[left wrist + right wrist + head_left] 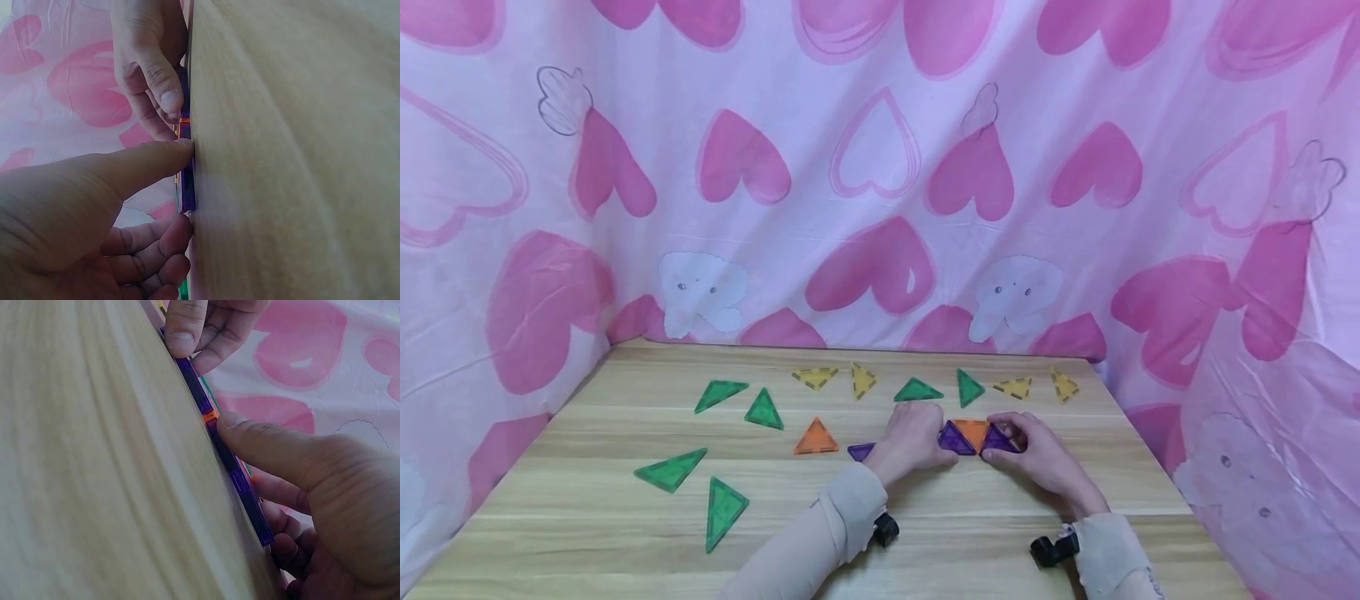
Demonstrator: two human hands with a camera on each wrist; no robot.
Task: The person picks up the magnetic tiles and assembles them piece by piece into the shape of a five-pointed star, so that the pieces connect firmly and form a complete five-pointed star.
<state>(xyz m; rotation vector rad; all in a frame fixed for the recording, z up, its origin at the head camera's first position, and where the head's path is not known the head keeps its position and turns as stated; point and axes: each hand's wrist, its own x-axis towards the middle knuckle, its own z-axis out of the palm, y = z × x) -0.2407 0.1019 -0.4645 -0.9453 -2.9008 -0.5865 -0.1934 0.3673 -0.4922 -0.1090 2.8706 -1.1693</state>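
pushing unevenly could pop middle orange tile [971,432] loose. left hand [913,437] pinches left purple tile [956,439], right hand [1041,450] right purple tile [997,438]

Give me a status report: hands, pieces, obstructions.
Left hand holds purple triangle; right hand holds second purple triangle. Orange triangle between them. Nothing visibly in the way.

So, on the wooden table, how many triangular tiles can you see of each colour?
Green triangular tiles: 6
Yellow triangular tiles: 4
Purple triangular tiles: 3
Orange triangular tiles: 2
Total: 15 in view; the left hand could be hiding more.
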